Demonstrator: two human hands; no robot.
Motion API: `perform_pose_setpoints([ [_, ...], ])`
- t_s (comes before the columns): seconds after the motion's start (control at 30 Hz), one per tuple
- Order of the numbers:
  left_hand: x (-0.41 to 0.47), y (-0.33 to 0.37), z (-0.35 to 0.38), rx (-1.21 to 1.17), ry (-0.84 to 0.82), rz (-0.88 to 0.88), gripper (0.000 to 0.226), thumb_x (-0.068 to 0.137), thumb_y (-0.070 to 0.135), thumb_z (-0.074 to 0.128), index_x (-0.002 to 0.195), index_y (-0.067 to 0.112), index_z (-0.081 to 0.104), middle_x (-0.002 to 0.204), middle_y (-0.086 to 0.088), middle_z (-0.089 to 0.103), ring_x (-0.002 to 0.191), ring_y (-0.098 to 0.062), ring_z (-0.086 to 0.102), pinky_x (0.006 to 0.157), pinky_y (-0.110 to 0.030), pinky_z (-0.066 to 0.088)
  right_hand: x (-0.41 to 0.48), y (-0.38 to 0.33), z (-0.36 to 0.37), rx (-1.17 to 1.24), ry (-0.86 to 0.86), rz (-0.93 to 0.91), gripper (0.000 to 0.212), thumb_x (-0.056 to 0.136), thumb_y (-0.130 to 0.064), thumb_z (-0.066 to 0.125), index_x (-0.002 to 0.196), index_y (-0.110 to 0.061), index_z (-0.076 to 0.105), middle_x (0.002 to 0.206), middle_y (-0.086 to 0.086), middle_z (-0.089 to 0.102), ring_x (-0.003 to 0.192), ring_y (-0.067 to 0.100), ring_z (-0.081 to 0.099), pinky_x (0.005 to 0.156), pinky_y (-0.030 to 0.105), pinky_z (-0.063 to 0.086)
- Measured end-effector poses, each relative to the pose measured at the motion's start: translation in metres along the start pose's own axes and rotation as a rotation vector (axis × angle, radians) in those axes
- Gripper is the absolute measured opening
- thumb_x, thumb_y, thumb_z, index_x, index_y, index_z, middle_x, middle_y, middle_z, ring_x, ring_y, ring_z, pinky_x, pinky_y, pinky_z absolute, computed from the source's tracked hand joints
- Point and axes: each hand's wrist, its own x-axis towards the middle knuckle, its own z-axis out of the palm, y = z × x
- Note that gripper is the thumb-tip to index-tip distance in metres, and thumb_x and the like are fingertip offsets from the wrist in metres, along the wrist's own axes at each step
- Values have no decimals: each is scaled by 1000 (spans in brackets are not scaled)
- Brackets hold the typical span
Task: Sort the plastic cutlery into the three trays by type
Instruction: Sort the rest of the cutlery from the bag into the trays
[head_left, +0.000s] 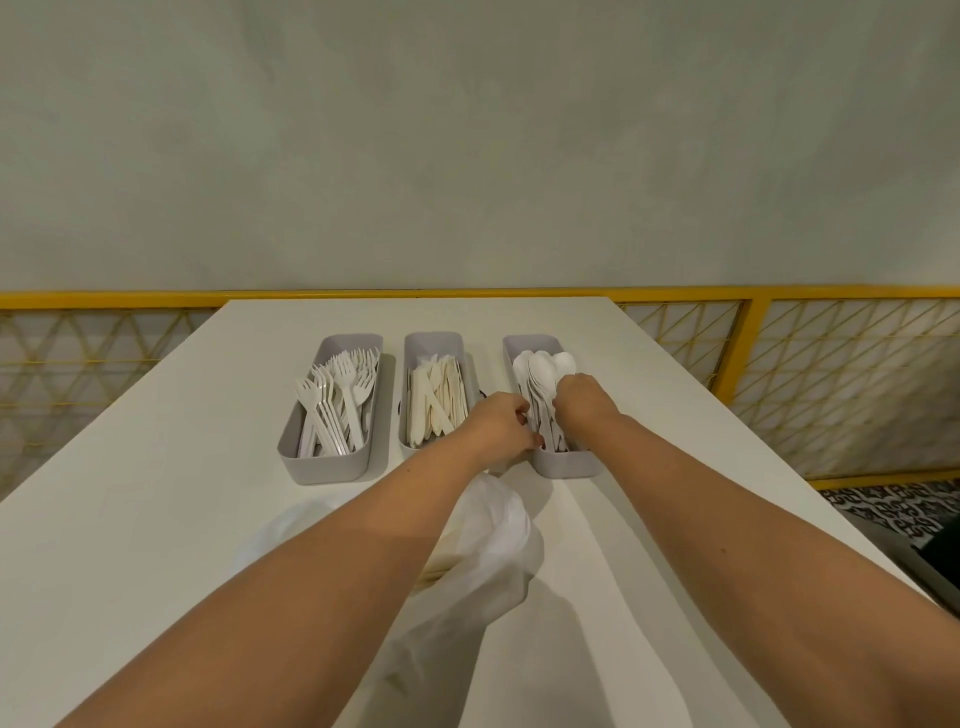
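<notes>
1. The hands both reach into the right tray (569, 467); the left hand (501, 426) curls its fingers and thumb round the handles of the spoons (543, 371) lying there; its forearm crosses above a clear plastic bag (498, 525) on the tabletop (156, 493).
2. The right hand (579, 397) lies knuckles-up on the spoons from the other side; its fingers are tucked out of sight, so I cannot tell whether it grips anything.
3. Forks (337, 395) fill the left tray (324, 473); knives (434, 395) fill the middle tray (434, 339), whose near end is hidden behind the left hand.
4. Pale pieces inside the bag are too blurred to name.
</notes>
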Motion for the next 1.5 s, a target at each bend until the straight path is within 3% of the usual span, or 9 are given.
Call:
perform_pose_setpoints([
  [0.23,-7,0,-3,-63,-28,16,30,87,16,64,71,29,41,94,-1,51,91,-16,46,69,-21,38,4,-5,3,-107,64,69,54,90,-5,53,140,0,29,137,17,36,125,33,41,98,37,40],
  [0.3,-13,0,-9,-110,-39,34,14,86,16,65,89,23,54,96,-1,52,94,-17,48,76,-21,41,-1,-5,-1,-252,61,-26,55,90,-5,53,140,-4,31,137,16,34,126,32,37,97,37,41],
  [0.4,-22,-5,-26,-162,-22,49,39,86,13,65,123,10,56,113,-5,57,101,-19,56,90,-29,49,-10,-11,-5,-354,63,-102,53,91,-13,53,140,-10,34,139,14,34,127,31,35,95,37,41],
  [0.53,-45,-19,-52,-233,13,90,16,86,1,61,102,2,64,84,-4,58,70,-15,59,69,-23,53,-26,-28,-11,-357,14,-220,51,92,-22,53,140,-14,37,143,10,38,131,30,37,97,38,41],
  [0.67,-79,-37,-75,-61,-46,84,12,86,6,62,78,15,63,68,4,58,57,-10,54,59,-22,48,-53,-58,-17,-256,-44,-402,24,90,-20,54,106,-8,67,103,8,68,92,21,61,73,27,49],
  [0.8,-110,-48,-90,145,-199,35,14,83,12,66,72,20,63,52,14,54,56,-9,54,64,-26,48,-96,-80,-18,8,-367,-629,10,85,-14,64,86,-7,71,67,-5,61,62,8,56,62,23,49],
  [0.97,-139,-63,-87,410,-250,16,9,82,23,66,78,22,59,67,10,52,60,-4,49,56,-11,38,-123,-89,14,-139,-667,-753,17,79,-13,72,96,-14,71,74,-13,60,74,7,58,75,22,49],
  [1.23,-156,-90,-73,545,-271,-15,63,81,38,67,135,20,40,129,2,43,116,-15,45,96,-22,37,-127,-77,27,-309,-758,-675,31,86,-32,63,115,-22,57,103,-7,53,97,14,50,92,30,42],
  [1.5,-161,-99,-67,326,-179,-14,83,74,32,76,142,23,29,139,6,41,126,-10,42,97,-16,33,-134,-71,35,-297,-745,-611,26,84,-23,61,66,-23,44,65,-6,39,60,12,37,59,25,29],
])
